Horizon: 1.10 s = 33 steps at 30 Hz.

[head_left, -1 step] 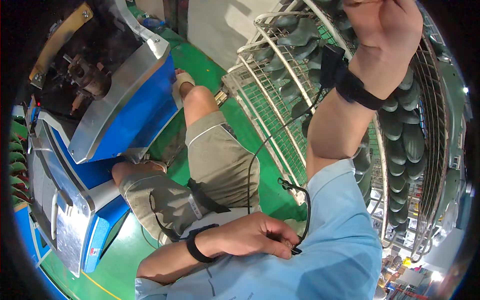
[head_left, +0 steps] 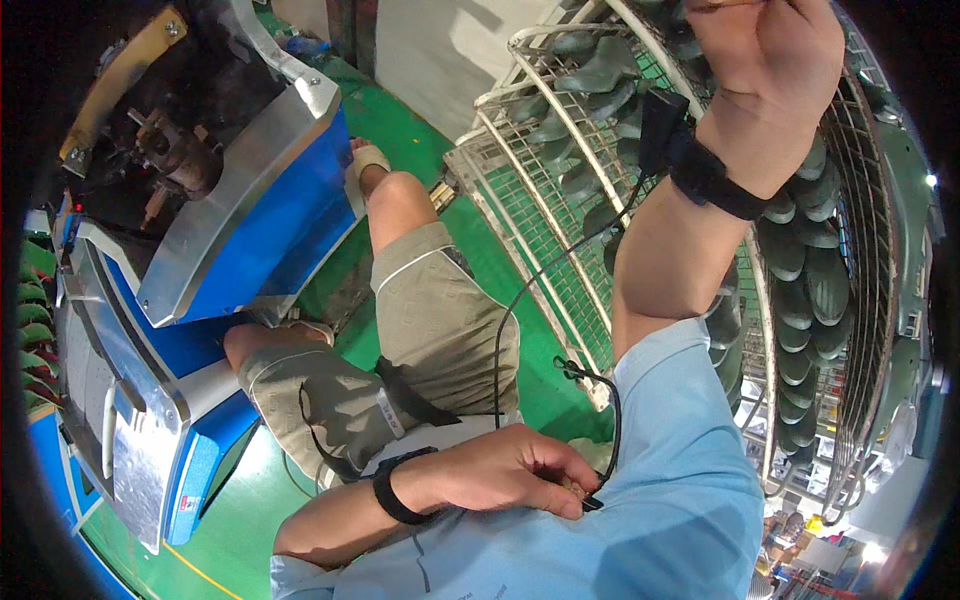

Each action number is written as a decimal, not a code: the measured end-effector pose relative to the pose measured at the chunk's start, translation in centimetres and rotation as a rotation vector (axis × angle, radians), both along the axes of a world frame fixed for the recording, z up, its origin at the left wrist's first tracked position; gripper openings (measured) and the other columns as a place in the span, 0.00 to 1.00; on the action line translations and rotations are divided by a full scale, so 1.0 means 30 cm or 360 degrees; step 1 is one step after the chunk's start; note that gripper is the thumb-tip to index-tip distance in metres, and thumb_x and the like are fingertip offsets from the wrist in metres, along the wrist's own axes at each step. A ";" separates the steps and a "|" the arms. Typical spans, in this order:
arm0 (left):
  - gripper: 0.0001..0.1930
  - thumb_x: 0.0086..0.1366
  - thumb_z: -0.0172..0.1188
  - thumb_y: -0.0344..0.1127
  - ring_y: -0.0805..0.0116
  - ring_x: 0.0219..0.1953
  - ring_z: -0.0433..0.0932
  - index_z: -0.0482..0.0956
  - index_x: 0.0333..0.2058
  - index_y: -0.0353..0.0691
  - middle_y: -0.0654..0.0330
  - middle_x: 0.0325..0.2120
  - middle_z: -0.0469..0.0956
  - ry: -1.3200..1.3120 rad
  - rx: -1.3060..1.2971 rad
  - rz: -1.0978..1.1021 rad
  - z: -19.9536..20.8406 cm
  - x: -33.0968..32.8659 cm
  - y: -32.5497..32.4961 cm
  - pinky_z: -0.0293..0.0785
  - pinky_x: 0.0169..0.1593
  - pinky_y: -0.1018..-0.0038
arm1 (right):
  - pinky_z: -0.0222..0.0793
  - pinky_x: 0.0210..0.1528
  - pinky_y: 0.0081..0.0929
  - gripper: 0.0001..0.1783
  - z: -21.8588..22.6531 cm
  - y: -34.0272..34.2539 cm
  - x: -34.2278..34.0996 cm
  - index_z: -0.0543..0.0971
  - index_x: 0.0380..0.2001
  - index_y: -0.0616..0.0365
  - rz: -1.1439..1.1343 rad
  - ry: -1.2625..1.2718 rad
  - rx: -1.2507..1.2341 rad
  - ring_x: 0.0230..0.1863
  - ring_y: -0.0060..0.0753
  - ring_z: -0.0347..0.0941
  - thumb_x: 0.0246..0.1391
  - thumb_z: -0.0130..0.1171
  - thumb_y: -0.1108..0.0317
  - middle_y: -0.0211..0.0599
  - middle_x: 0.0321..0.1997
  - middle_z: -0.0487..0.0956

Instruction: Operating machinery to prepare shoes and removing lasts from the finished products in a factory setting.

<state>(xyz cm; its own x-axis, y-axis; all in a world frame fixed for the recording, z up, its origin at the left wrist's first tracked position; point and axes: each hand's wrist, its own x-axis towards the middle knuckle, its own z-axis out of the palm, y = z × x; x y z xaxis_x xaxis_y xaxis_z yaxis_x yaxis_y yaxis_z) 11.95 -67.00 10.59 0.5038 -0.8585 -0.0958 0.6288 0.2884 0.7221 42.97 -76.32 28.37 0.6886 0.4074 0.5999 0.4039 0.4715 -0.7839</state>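
My left hand [head_left: 510, 470] is bent in against the light blue shirt [head_left: 660, 480]. Its thumb and fingers are pinched together on the lower end of a short black cable [head_left: 615, 430]. Raised at the upper right is my right hand [head_left: 775, 55], palm side showing, its fingers mostly cut off by the top edge. A black strap [head_left: 715, 180] with a dark box [head_left: 662, 130] circles the right wrist, and a thin cord [head_left: 500, 340] runs down from it to the lap. Another black band [head_left: 390, 495] is around the left wrist.
On the right stands a wire rack [head_left: 515, 200] hung with dark green boots [head_left: 825, 285]. A blue and metal machine [head_left: 255, 230] with a dark cavity is at the left, close to my knees. The floor [head_left: 390, 105] is green.
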 end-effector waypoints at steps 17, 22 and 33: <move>0.19 0.59 0.75 0.35 0.76 0.40 0.76 0.84 0.46 0.33 0.64 0.38 0.81 0.0338 -0.0277 0.0089 -0.121 0.004 0.073 0.72 0.46 0.77 | 0.67 0.21 0.19 0.13 -0.065 0.106 -0.067 0.82 0.40 0.68 -0.0049 0.0136 -0.0267 0.19 0.25 0.73 0.64 0.57 0.67 0.34 0.23 0.80; 0.18 0.62 0.73 0.34 0.77 0.42 0.76 0.82 0.48 0.33 0.65 0.39 0.80 0.0207 -0.0139 0.0153 -0.152 -0.002 0.070 0.73 0.47 0.77 | 0.67 0.21 0.19 0.14 -0.091 0.145 -0.095 0.82 0.41 0.68 -0.0054 0.0022 -0.0389 0.19 0.24 0.73 0.64 0.57 0.66 0.34 0.23 0.80; 0.18 0.69 0.64 0.44 0.70 0.41 0.81 0.80 0.51 0.37 0.55 0.40 0.83 -0.0361 0.0983 0.0578 -0.136 0.092 -0.087 0.75 0.47 0.73 | 0.58 0.22 0.19 0.09 0.117 0.151 0.145 0.78 0.39 0.64 0.0693 0.0799 0.0321 0.19 0.20 0.63 0.66 0.52 0.69 0.24 0.22 0.74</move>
